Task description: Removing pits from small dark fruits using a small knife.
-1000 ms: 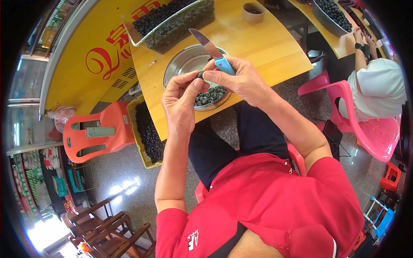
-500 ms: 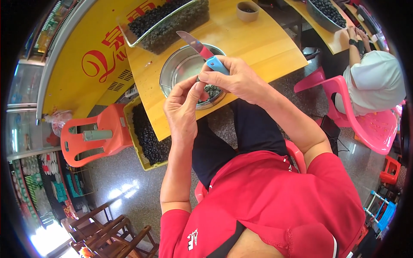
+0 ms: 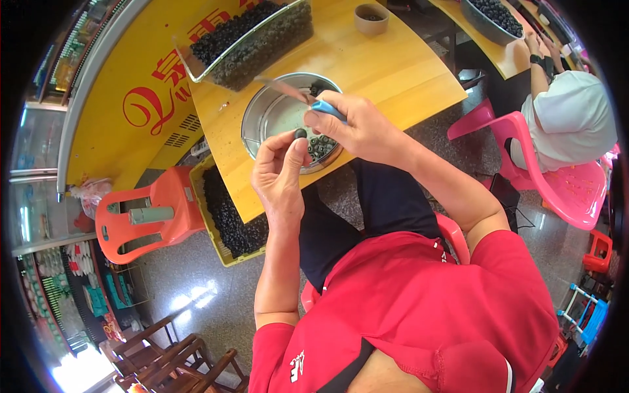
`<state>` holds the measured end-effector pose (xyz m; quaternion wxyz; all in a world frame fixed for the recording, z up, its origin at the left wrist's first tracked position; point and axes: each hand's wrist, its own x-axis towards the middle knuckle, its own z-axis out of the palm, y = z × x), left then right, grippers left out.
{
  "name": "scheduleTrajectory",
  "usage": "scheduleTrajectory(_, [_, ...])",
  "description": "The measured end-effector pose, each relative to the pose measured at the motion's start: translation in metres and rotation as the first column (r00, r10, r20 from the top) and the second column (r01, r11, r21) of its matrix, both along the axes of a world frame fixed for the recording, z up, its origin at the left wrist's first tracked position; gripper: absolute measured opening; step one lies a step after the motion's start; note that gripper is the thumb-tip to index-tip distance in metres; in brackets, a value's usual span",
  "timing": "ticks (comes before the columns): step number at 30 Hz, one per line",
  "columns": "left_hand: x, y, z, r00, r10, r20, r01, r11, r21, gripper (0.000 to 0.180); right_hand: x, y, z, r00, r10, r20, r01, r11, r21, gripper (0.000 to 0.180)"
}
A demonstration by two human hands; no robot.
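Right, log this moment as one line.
left hand: pinching dark piece | right hand: holding knife | bowl: on table, pieces inside | tub: beyond bowl

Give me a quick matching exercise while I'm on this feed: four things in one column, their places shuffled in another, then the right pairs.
Things
1. Blue-handled knife
2. Small dark round piece
3. Tan pot
4. Yellow crate

Places
A. Below the table, at its left side
B. In the left hand
C. On the table's far part
D. In the right hand

Pairs: 1-D, 2-B, 3-C, 4-A
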<state>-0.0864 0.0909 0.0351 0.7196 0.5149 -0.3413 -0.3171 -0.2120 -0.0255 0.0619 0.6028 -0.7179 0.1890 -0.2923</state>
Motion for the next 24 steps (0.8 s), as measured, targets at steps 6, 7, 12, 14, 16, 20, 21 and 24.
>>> scheduleTrajectory(6, [0.008, -0.004, 0.000, 0.996, -0.008, -0.092, 0.009, 1.000, 0.012, 0.019, -0.010, -0.002, -0.008, 0.992, -0.121, 0.043, 0.122, 0.780, -0.614, 0.016])
scheduleTrajectory(7, [0.008, -0.003, 0.000, 0.996, -0.005, -0.093, 0.006, 1.000, 0.014, 0.019, -0.011, 0.000, -0.009, 0.992, -0.130, -0.004, 0.095, 0.742, -0.664, 0.015])
scheduleTrajectory(12, [0.005, -0.002, 0.001, 0.993, -0.018, -0.114, 0.018, 1.000, 0.000, 0.018, -0.012, 0.000, -0.013, 0.983, -0.178, -0.053, 0.081, 0.667, -0.741, 0.015])
scheduleTrajectory(14, [0.004, -0.001, 0.003, 0.995, -0.022, -0.102, 0.022, 1.000, -0.003, 0.018, -0.013, -0.001, -0.013, 0.979, -0.193, -0.066, 0.077, 0.651, -0.755, 0.015])
scheduleTrajectory(16, [0.004, -0.001, 0.002, 0.996, -0.028, -0.089, 0.028, 1.000, -0.004, 0.017, -0.013, -0.001, -0.012, 0.971, -0.226, -0.078, 0.087, 0.637, -0.766, 0.015])
scheduleTrajectory(20, [0.004, -0.001, 0.002, 0.997, -0.045, -0.063, 0.042, 0.998, -0.047, 0.015, -0.013, -0.001, -0.012, 0.974, -0.211, -0.087, 0.071, 0.641, -0.765, 0.015])
scheduleTrajectory(21, [0.003, -0.001, 0.003, 0.998, -0.036, -0.048, 0.033, 0.998, -0.061, 0.014, -0.013, -0.001, -0.011, 0.974, -0.208, -0.084, 0.071, 0.641, -0.764, 0.014])
scheduleTrajectory(24, [0.004, 0.005, 0.009, 0.996, -0.086, 0.014, 0.087, 0.987, -0.139, 0.013, -0.011, -0.008, -0.019, 0.945, -0.279, -0.169, 0.049, 0.633, -0.773, 0.013])
